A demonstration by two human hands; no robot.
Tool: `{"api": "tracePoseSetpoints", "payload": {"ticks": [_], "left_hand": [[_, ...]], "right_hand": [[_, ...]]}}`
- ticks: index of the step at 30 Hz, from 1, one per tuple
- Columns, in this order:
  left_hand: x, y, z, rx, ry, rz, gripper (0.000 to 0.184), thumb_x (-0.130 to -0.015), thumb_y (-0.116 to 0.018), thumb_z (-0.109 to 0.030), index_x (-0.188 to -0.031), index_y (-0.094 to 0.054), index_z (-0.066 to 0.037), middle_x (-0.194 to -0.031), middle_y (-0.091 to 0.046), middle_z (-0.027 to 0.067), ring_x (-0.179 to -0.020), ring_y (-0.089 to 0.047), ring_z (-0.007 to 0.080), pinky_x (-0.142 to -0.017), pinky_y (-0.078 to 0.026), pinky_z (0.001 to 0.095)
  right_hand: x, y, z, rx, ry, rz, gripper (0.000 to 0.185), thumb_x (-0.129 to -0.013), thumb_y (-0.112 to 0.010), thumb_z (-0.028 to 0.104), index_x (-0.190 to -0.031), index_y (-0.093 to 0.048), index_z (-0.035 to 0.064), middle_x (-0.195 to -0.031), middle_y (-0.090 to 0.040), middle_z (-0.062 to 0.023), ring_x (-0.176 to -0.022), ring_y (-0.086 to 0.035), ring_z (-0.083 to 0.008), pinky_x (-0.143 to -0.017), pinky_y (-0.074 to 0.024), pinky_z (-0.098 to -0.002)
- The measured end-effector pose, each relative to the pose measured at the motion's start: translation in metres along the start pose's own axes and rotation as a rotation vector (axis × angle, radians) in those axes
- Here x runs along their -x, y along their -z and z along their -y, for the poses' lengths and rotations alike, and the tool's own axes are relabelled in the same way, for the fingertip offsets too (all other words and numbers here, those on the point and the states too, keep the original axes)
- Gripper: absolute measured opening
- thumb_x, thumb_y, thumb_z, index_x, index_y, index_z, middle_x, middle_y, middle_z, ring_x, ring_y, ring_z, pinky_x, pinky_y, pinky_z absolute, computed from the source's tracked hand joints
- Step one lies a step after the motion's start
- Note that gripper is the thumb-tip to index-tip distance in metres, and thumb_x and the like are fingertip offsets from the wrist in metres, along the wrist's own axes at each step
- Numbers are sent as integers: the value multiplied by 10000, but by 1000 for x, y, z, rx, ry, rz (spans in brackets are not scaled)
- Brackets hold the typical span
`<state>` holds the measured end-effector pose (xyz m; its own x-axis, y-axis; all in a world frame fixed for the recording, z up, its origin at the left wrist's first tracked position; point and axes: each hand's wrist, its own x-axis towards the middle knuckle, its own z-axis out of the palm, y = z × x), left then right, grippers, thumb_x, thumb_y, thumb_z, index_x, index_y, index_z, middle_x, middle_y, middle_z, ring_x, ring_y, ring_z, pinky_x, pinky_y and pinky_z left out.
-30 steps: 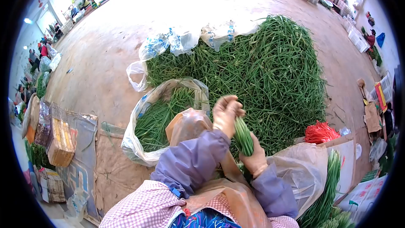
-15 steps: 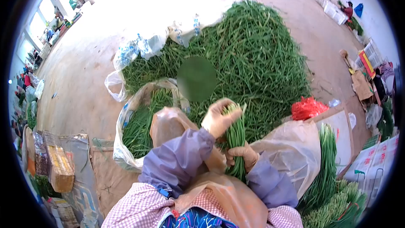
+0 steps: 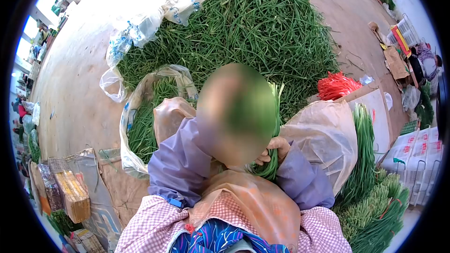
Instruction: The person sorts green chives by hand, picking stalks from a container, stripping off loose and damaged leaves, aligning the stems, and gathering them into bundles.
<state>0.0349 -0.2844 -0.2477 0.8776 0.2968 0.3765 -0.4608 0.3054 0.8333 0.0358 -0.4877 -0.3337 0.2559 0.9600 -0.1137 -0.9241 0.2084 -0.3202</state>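
My right hand, in a tan glove, wraps its fingers round the lower part of a bunch of green chive stalks. The stalks stand upright in front of my apron. A round blurred patch covers my left hand and part of the bunch, so the left fingers and any grip cannot be made out. Beyond both hands lies a large heap of loose green chives. At my left is an open clear plastic bag with more chives in it.
A red bundle of ties lies at the right on cardboard. Sorted chive bunches and tied bundles rest at the lower right, near white crates. Boxes stand at the left.
The view has tipped down, so the heap sits higher in it. My right hand still holds the bunch, its tops now farther right. My left hand has passed behind the blurred patch.
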Motion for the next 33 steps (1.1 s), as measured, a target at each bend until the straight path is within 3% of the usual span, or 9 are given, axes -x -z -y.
{"api": "tracePoseSetpoints", "payload": {"ticks": [5, 7, 10, 12, 17, 19, 22, 26, 33], "left_hand": [[15, 9, 22, -433, 327, 141, 383, -890, -681, -204, -1218, -562, -46, -1062, -631, 41, -862, -589, 115, -814, -487, 265], [20, -5, 27, -472, 251, 111, 405, -854, -719, -176, -1206, -556, -61, -945, -620, 49, -750, -577, 98, -695, -512, 262], [15, 4, 26, -524, 371, 104, 358, -863, -706, -140, -1176, -567, -36, -950, -630, 14, -809, -553, 74, -726, -483, 237], [12, 6, 36, -497, 293, -43, 127, -904, -651, -125, -958, -626, -13, -766, -609, -26, -680, -522, 49, -624, -450, 228], [4, 28, 46, -670, 147, -343, 87, -915, -633, -145, -911, -637, -58, -730, -566, -21, -604, -484, 54, -502, -389, 223], [2, 76, 59, -112, 231, -460, 130, -941, -601, -231, -978, -623, -108, -660, -534, -35, -525, -462, 57, -430, -337, 202], [-6, 61, 49, -238, 267, -499, 285, -987, -531, -347, -827, -565, -113, -571, -457, -33, -419, -356, 67, -368, -251, 222], [-2, 56, 50, -193, 331, -399, 406, -983, -499, -444, -760, -544, -108, -543, -479, -6, -415, -423, 92, -384, -314, 235], [-4, 52, 65, -304, 592, -185, 343, -987, -512, -390, -984, -629, -68, -730, -646, 30, -546, -592, 103, -482, -448, 214]], "right_hand": [[-1, -6, 3, 55, 17, -156, 662, -761, -661, 211, -1337, -432, -22, -712, -547, -48, -524, -509, -146, -538, -447, -310], [2, -3, 0, 46, -43, -256, 642, -767, -659, 215, -1326, -443, -15, -715, -553, -49, -524, -510, -148, -535, -446, -308], [0, -2, -2, 56, -80, -232, 598, -777, -651, 219, -1300, -465, -2, -719, -556, -51, -523, -506, -150, -527, -441, -303], [-5, -7, -3, 74, -76, -147, 582, -782, -645, 216, -1294, -469, 3, -720, -555, -51, -521, -500, -151, -518, -436, -298], [-10, -3, -9, 77, -89, -147, 571, -796, -627, 199, -1308, -454, 15, -707, -554, -55, -506, -497, -143, -479, -429, -285], [-12, 4, -15, 96, -62, -170, 554, -802, -621, 185, -1305, -456, 22, -696, -558, -56, -497, -502, -136, -459, -434, -279], [-4, -5, -7, 118, 10, -189, 531, -811, -612, 165, -1301, -460, 32, -680, -565, -58, -483, -511, -126, -429, -442, -270], [56, -67, 54, 213, 114, -276, 539, -812, -616, 160, -1312, -456, 36, -668, -558, -50, -478, -507, -100, -413, -436, -231], [221, -162, 158, 736, 659, -1058, 482, -781, -650, 101, -1240, -532, 14, -685, -614, -90, -441, -525, -113, -404, -441, -223]]}}
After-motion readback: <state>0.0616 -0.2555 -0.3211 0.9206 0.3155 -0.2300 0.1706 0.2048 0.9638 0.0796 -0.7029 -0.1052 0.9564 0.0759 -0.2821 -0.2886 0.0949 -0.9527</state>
